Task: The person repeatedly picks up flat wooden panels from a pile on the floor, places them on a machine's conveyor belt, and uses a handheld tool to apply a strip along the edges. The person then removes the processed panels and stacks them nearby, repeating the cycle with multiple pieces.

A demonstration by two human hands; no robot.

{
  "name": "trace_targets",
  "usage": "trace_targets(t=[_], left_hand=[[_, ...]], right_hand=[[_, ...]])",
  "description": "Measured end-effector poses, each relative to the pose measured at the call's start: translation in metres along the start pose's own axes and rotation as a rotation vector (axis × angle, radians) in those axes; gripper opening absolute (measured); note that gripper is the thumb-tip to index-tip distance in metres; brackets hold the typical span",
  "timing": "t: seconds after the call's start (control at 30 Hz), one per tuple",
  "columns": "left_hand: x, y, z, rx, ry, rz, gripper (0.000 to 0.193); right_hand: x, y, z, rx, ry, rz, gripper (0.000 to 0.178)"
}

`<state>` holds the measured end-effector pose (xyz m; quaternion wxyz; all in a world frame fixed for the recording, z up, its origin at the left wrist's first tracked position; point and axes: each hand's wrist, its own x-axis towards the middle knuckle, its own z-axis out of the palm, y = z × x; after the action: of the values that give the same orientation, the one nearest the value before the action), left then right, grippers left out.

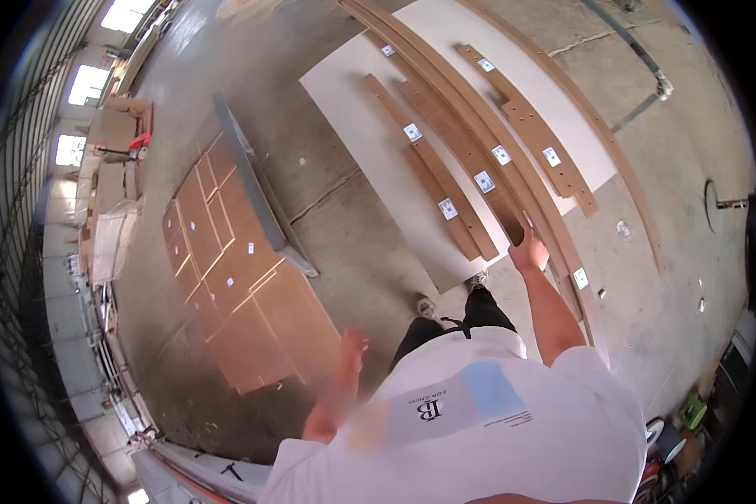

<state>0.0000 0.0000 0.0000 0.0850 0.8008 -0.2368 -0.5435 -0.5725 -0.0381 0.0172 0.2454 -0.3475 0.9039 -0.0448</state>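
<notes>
My right hand point(529, 254) is closed round the near end of a long brown wooden board point(458, 139), which has a white label on it. This board lies among other long panels, right beside a longer brown strip point(501, 154). Off to the left, my left hand point(354, 343) hangs in the air, touching nothing I can see. Its fingers are blurred, so how they are held does not show. Under the boards lies a large white sheet point(344, 101) on the floor.
Two narrower labelled boards point(428, 164) lie left of the held one, a notched board point(529, 126) to its right. At left, brown flat panels point(252, 294) lie beside a long grey beam point(256, 185). A red pallet jack point(139, 147) stands far left. A dark metal bar point(630, 42) lies far right.
</notes>
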Motion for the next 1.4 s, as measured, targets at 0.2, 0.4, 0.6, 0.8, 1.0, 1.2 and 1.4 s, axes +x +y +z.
trace_targets(t=[0.2,0.4,0.6,0.8,1.0,1.2,1.4], left_hand=[[-0.047,0.000,0.077,-0.168,-0.035,0.059,0.043],[-0.077,0.023,0.124,-0.199,-0.006,0.079,0.061],[-0.104,0.055,0.133,-0.286,-0.032,0.066,0.060],[-0.132,-0.033,0.129,-0.379,0.018,-0.079,0.057],[-0.098,-0.045,0.117,-0.498,-0.025,-0.062,0.052],[-0.123,-0.067,0.114,-0.630,0.031,-0.049,0.048],[-0.107,-0.122,0.074,-0.752,-0.022,0.043,0.041]], right_hand=[[0.086,-0.019,0.031,-0.008,-0.110,-0.019,0.062],[0.136,-0.010,0.086,0.272,-0.249,-0.156,0.065],[0.188,0.026,0.155,0.437,-0.442,-0.227,0.063],[0.179,-0.001,0.149,0.220,-0.504,-0.317,0.063],[0.263,0.044,0.208,0.100,-0.282,-0.542,0.062],[0.215,0.010,0.158,0.314,-0.255,-0.256,0.058],[0.120,-0.068,0.119,0.675,-0.043,-0.533,0.047]])
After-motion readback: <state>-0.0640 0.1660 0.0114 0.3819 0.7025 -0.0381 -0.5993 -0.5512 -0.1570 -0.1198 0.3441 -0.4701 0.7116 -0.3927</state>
